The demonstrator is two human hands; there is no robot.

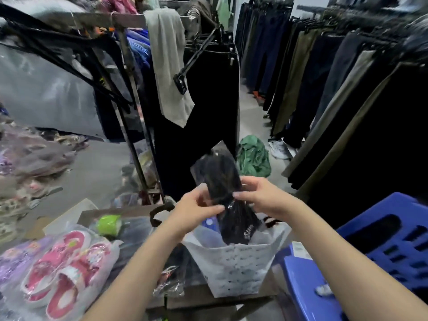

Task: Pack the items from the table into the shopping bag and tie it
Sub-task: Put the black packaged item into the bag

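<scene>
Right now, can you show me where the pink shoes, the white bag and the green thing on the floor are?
pink shoes (69, 272), head view, on the nearer shoe's pink upper.
white bag (234, 269), head view, on its front wall.
green thing (253, 156), head view, on its crumpled middle.

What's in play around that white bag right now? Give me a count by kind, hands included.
Hands: 2, left hand and right hand
White shopping bag: 1
Black packaged item held over the bag: 1
Pink shoes in plastic on the table: 2
Green roll: 1
Blue plastic stool: 1
Total: 8
</scene>
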